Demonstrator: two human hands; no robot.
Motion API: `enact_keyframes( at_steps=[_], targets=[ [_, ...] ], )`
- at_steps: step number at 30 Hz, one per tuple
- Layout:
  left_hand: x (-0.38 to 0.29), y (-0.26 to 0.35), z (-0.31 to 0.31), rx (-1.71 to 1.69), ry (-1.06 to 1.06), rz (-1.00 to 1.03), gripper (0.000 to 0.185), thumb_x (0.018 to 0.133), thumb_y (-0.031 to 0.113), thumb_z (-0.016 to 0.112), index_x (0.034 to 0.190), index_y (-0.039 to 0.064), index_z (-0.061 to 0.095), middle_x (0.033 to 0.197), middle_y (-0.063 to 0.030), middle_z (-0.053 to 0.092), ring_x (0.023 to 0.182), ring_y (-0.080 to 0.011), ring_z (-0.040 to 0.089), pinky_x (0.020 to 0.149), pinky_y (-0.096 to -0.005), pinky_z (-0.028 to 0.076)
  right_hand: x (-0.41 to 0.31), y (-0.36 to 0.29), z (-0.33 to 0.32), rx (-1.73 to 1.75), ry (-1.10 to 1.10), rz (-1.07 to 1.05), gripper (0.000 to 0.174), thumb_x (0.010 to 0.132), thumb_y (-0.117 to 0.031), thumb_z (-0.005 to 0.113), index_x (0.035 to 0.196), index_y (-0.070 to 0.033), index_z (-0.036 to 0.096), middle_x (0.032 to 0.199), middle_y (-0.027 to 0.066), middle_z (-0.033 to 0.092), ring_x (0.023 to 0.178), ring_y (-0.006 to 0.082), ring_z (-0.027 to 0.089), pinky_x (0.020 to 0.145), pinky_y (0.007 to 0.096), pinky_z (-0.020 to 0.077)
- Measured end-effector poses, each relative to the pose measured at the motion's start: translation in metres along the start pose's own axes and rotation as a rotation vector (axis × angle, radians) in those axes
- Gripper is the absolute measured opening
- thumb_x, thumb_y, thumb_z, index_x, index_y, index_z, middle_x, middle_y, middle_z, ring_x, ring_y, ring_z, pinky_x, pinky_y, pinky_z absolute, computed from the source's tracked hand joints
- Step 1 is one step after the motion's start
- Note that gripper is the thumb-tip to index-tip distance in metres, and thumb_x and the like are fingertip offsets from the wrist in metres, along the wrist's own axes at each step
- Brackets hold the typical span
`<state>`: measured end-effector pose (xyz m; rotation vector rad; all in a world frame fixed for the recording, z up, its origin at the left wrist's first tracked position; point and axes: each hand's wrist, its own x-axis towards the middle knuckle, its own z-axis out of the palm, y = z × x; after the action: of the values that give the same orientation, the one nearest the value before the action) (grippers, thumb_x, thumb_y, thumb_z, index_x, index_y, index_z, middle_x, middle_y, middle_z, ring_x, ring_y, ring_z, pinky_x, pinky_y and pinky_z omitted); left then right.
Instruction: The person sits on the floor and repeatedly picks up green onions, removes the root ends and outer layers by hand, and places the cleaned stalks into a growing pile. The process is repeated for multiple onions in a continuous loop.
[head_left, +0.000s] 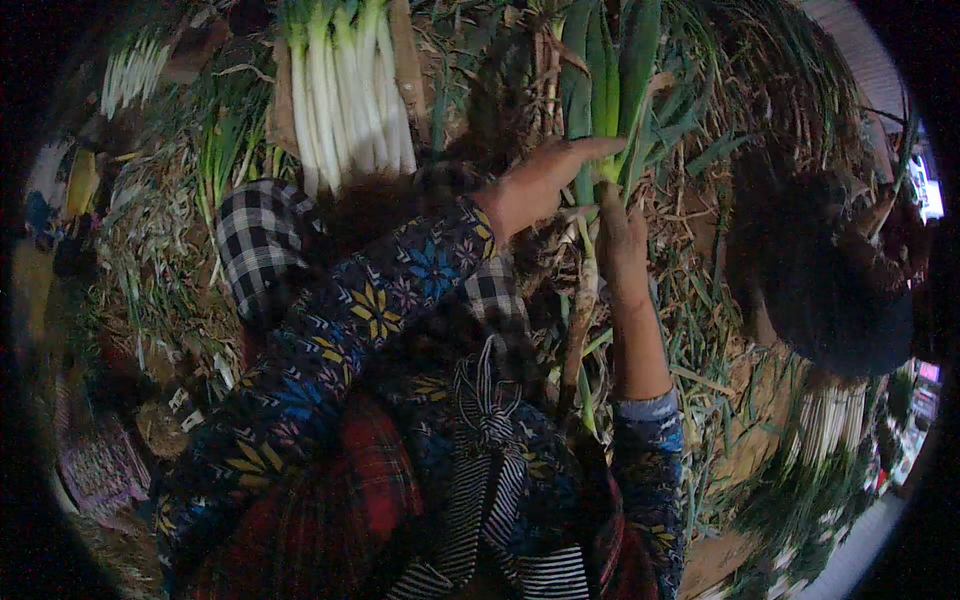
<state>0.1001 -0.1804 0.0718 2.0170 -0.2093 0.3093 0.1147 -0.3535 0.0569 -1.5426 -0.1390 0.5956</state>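
Before me is a large green onion (609, 105) with broad green leaves pointing away. My left hand (544, 180) reaches in from the left, a digit lying across the base of the leaves; its other fingers are partly hidden. Just below, my right hand (626, 244) closes around the same plant, and the two hands almost meet. Under them hangs a pale stalk with brown, dry skin (581, 300); whether it belongs to the held plant is unclear. To the left, a row of peeled white green onions (349, 112) lies side by side between wooden strips.
Untrimmed green onions (780, 75) are heaped at the upper right. A co-worker in dark clothing (832, 285) is close on the right, near a white-stalked bundle (829, 424). Peelings and leaf scraps (150, 247) cover the ground at left. More white stalks (135, 71) lie at the upper left.
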Motion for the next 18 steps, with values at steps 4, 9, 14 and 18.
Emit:
enact_keyframes(
  at_steps=[4, 9, 14, 18],
  targets=[
    [0.014, 0.001, -0.043, 0.095, 0.010, -0.016, 0.078, 0.062, -0.023, 0.056, 0.132, 0.011, 0.050, 0.119, -0.0183, 0.060, 0.111, -0.0324, 0.057, 0.098, -0.0377, 0.045, 0.040, -0.010, 0.026, -0.229, 0.017, -0.159, 0.028, 0.098, -0.024, 0.046, 0.113, -0.003, 0.055, 0.088, 0.0057, 0.052, 0.076, 0.0148, 0.045, 0.061, 0.0332, 0.0355],
    [0.013, 0.004, -0.061, -0.315, 0.221, -0.245, 0.064, 0.072, -0.013, 0.059, 0.130, 0.014, 0.053, 0.112, -0.0166, 0.062, 0.094, -0.0270, 0.062, 0.085, -0.0342, 0.052, 0.077, 0.012, 0.049, -0.541, 0.162, -0.839, 0.043, 0.088, 0.001, 0.043, 0.130, -0.006, 0.049, 0.085, 0.0134, 0.051, 0.074, 0.0289, 0.047, 0.063, 0.0376, 0.0395],
    [0.004, 0.002, -0.048, -0.515, 0.345, -0.360, 0.038, 0.079, 0.005, 0.066, 0.116, 0.009, 0.062, 0.096, -0.0117, 0.066, 0.074, -0.0179, 0.062, 0.065, -0.0316, 0.053, 0.063, 0.017, 0.067, -0.331, 0.266, -0.414, 0.020, 0.095, -0.006, 0.042, 0.107, 0.004, 0.054, 0.081, 0.0138, 0.053, 0.073, 0.0304, 0.050, 0.067, 0.0425, 0.0411],
    [-0.004, 0.001, -0.025, -0.776, 0.545, -0.382, 0.033, 0.080, 0.015, 0.072, 0.107, -0.002, 0.064, 0.086, -0.0080, 0.067, 0.067, -0.0165, 0.061, 0.060, -0.0309, 0.052, 0.059, 0.040, 0.069, 0.027, 0.351, -0.433, 0.013, 0.091, -0.005, 0.048, 0.096, 0.004, 0.056, 0.081, 0.0157, 0.056, 0.075, 0.0335, 0.051, 0.064, 0.0425, 0.0414]
  ],
)
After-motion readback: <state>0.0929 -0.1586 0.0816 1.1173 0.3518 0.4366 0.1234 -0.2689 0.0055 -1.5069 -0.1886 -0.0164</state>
